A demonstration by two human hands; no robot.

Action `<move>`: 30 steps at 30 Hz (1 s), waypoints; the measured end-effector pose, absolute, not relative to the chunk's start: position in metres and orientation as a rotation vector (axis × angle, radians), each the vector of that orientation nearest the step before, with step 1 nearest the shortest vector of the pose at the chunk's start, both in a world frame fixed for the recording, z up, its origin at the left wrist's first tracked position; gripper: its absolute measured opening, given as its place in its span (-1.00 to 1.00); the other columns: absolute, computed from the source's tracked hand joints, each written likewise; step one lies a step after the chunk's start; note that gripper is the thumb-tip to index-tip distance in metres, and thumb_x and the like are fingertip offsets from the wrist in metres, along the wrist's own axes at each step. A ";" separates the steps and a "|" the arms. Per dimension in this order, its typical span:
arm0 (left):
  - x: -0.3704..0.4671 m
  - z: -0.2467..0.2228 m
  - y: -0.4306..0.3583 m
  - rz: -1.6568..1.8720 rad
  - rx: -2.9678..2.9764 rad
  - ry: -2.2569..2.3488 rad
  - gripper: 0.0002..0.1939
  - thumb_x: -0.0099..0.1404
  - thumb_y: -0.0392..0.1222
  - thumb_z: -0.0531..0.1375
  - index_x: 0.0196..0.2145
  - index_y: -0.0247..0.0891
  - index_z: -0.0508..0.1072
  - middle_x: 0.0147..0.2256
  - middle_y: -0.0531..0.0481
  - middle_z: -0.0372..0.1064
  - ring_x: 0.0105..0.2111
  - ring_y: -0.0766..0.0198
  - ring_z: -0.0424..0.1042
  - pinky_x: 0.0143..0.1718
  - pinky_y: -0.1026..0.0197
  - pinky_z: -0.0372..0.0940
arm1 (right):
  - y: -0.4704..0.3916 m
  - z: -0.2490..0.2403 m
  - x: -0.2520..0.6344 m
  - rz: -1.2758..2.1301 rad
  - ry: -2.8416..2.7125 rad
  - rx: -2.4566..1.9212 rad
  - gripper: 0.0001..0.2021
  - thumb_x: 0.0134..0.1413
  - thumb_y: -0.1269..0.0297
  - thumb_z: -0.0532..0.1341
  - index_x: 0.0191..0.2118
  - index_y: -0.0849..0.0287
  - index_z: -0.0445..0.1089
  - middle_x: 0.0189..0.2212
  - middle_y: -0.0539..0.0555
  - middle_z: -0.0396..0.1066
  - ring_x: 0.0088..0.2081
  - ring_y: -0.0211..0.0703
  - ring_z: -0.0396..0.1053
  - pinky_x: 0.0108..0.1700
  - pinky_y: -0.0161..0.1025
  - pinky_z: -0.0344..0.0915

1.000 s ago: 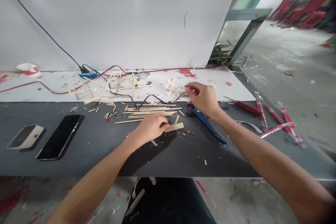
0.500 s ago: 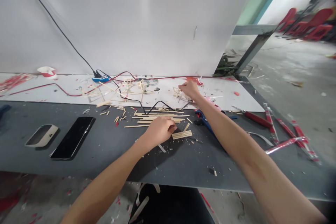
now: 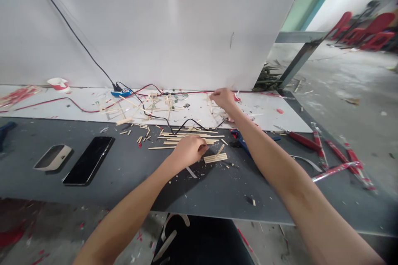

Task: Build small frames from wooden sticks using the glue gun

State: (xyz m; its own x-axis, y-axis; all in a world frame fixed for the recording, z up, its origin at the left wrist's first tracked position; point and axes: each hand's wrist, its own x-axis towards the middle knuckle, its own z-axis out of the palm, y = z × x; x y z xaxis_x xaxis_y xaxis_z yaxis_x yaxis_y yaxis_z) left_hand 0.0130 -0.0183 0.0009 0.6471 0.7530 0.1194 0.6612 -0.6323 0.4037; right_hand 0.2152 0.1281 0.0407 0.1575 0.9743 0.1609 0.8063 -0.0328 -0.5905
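My right hand (image 3: 223,98) is over the white board at the back, its fingers pinched on a small wooden-stick frame (image 3: 210,108), partly hidden by the hand. Lower down, my left hand (image 3: 189,149) hovers by the dark table's middle with fingers curled together; whatever they hold is too small to make out. Just right of it lies a flat raft of short wooden sticks (image 3: 215,157) with one stick (image 3: 220,150) slanting up from it. Behind the left hand, long thin wooden sticks (image 3: 174,136) lie in a loose row.
More stick frames (image 3: 155,103) stand on the white board near a black cable (image 3: 189,121) and a blue power plug block (image 3: 121,92). A phone (image 3: 89,160) and a small white device (image 3: 52,158) lie left. Blue-handled pliers (image 3: 244,143) and a red-handled tool (image 3: 304,140) lie right.
My right hand has shifted slightly left and up, and the small stick frame has moved up with it. My left hand has hardly moved; the view has tilted a little.
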 end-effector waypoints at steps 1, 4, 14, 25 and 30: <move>0.013 0.001 -0.018 0.417 2.533 1.137 -0.74 0.41 -0.19 0.14 -0.35 -0.27 0.60 -0.32 -0.13 0.55 -0.27 0.12 0.53 -0.25 0.18 0.30 | 0.120 0.048 0.217 0.322 -1.704 -1.800 -0.80 0.15 0.24 0.25 -0.22 0.21 0.58 -0.21 0.14 0.60 -0.16 -0.09 0.49 -0.09 -0.26 0.31; 0.013 0.001 -0.019 0.447 2.508 1.146 -0.77 0.41 -0.20 0.15 -0.29 -0.27 0.61 -0.28 -0.13 0.57 -0.26 0.14 0.53 -0.23 0.17 0.33 | 0.081 0.073 0.227 0.016 -1.729 -1.394 -0.85 0.13 0.24 0.26 -0.25 0.16 0.54 -0.23 0.14 0.56 -0.29 -0.11 0.45 -0.11 -0.16 0.36; 0.013 -0.001 -0.016 0.437 2.525 1.152 -0.74 0.41 -0.19 0.12 -0.31 -0.26 0.60 -0.37 -0.10 0.53 -0.36 0.18 0.47 -0.33 0.20 0.26 | -0.045 0.112 0.239 0.261 -1.628 -1.056 -0.86 0.15 0.22 0.34 -0.17 0.08 0.56 -0.39 0.01 0.47 -0.46 -0.26 0.34 -0.47 -0.25 0.29; 0.014 0.000 -0.012 0.472 2.533 1.176 -0.73 0.40 -0.20 0.09 -0.36 -0.24 0.56 -0.41 -0.04 0.50 -0.39 0.24 0.42 -0.34 0.21 0.19 | -0.059 0.088 0.225 0.390 -1.567 -1.004 -0.80 0.16 0.05 0.36 -0.24 0.06 0.54 -0.39 0.03 0.50 -0.43 -0.19 0.40 -0.42 -0.18 0.37; 0.014 -0.002 -0.012 0.458 2.559 1.172 -0.73 0.39 -0.21 0.10 -0.39 -0.23 0.55 -0.43 -0.03 0.49 -0.39 0.23 0.40 -0.36 0.21 0.16 | -0.058 0.085 0.221 0.364 -1.580 -1.009 -0.79 0.20 0.04 0.33 -0.21 0.07 0.52 -0.37 0.03 0.50 -0.40 -0.19 0.41 -0.39 -0.19 0.38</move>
State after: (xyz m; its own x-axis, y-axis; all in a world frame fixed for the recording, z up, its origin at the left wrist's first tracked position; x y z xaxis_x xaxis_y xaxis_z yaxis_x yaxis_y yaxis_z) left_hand 0.0139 -0.0117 -0.0021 0.6187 0.7681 0.1651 0.6762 -0.6276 0.3857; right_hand 0.2206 -0.0578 0.0846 0.0400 0.7622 0.6461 0.4027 0.5795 -0.7085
